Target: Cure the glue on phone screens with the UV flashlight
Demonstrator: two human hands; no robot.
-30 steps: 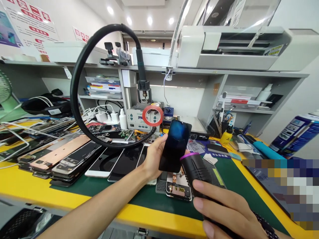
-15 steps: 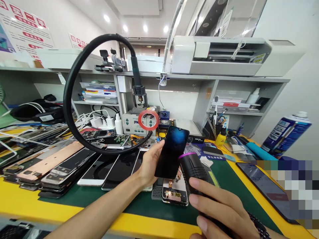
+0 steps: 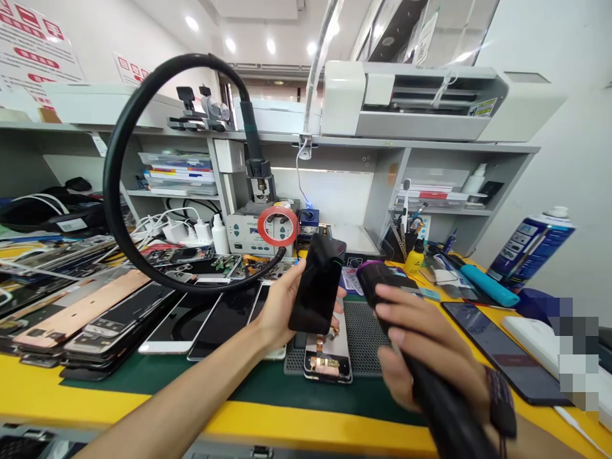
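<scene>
My left hand [image 3: 282,305] grips a black phone screen panel [image 3: 317,284] upright above the green mat. My right hand [image 3: 423,344] is wrapped round a black cylindrical torch-like tool [image 3: 406,331] with a purple ring at its head, which sits just right of the panel. Under the panel a phone part [image 3: 327,357] with copper flex showing lies on a grey perforated pad [image 3: 363,328].
Rows of phone screens and frames [image 3: 109,312] cover the left of the bench. A black hose loop [image 3: 112,166], a white station with a red tape ring [image 3: 277,226], a blue spray can [image 3: 528,245], a dark phone [image 3: 497,350] and shelving stand around.
The tool's head has swung up and right, away from the panel's face, and the blue glow on the panel is gone. The view shifted slightly right.
</scene>
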